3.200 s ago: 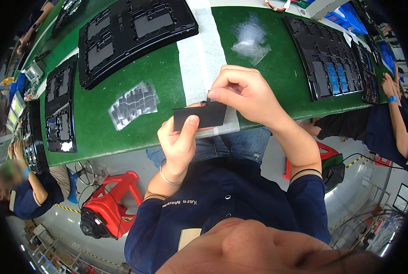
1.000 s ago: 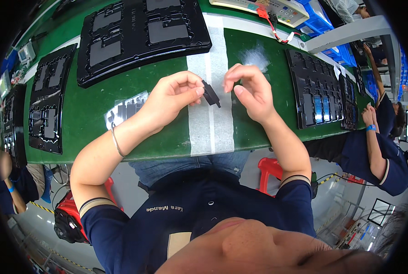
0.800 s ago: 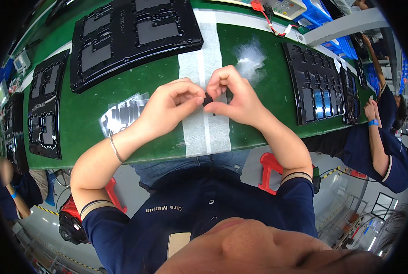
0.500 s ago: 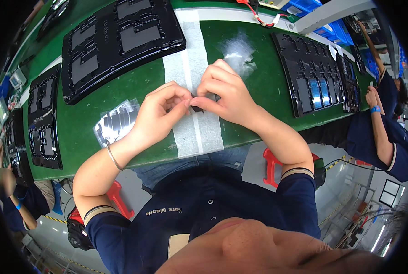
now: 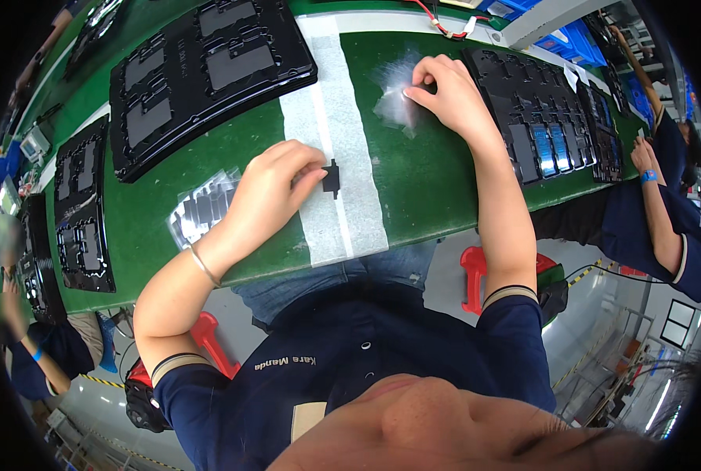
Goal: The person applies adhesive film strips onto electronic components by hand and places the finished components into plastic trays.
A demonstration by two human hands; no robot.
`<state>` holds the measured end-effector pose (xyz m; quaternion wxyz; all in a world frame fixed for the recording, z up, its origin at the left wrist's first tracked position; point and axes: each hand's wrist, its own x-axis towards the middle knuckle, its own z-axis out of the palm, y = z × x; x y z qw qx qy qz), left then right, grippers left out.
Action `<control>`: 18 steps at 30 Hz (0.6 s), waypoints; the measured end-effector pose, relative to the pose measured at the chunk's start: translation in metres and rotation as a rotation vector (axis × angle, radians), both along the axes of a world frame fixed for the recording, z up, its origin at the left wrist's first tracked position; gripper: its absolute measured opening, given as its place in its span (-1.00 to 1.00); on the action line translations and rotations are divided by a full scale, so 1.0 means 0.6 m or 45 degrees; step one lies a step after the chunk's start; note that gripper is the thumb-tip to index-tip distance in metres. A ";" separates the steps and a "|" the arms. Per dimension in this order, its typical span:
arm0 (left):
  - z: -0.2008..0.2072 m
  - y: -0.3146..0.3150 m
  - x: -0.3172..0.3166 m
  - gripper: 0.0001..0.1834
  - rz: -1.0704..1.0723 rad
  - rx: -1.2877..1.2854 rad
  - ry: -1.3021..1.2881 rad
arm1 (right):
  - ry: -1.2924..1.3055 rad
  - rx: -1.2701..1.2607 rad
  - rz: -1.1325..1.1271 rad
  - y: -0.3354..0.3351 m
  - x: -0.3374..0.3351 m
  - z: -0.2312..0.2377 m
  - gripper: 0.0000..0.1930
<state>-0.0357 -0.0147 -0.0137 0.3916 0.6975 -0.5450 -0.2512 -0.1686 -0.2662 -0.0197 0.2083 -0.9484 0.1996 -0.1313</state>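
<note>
Right hand (image 5: 449,94) has moved to the film pile (image 5: 394,108), can't tell its grip; left hand (image 5: 278,179) pinches the black part (image 5: 332,180) above the table (image 5: 437,177), in from its front edge; probably film-shedding, next needs a clean let-go

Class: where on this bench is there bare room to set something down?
Bare green tabletop lies between the pale strip, clear film pile and right forearm; a smaller patch separates the film sheets and left trays. Crowded: the right end, with black trays.
</note>
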 end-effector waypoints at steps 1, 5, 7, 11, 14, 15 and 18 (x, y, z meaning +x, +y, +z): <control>-0.006 0.001 0.003 -0.88 -0.018 -0.115 -0.216 | -0.105 -0.110 -0.039 0.006 0.005 -0.004 -0.79; 0.004 0.005 0.008 -0.74 0.060 -0.174 -0.445 | -0.422 -0.216 -0.052 0.012 0.015 -0.004 -0.71; 0.012 0.002 0.039 -0.64 0.142 -0.302 -0.580 | -0.504 -0.062 -0.066 0.020 0.013 0.001 -0.76; 0.056 0.007 0.210 -0.85 0.576 -0.415 -0.801 | -0.458 0.021 -0.081 0.038 0.008 0.013 -0.79; 0.030 0.039 0.385 -0.79 0.938 -0.152 -0.793 | -0.489 0.018 0.013 0.043 0.013 0.006 -0.80; 0.016 0.054 0.434 -0.76 0.936 -0.081 -0.877 | -0.489 0.026 0.028 0.048 0.015 0.007 -0.81; -0.011 0.075 0.519 -0.74 0.879 0.172 -0.564 | -0.478 0.045 0.100 0.058 0.020 0.007 -0.81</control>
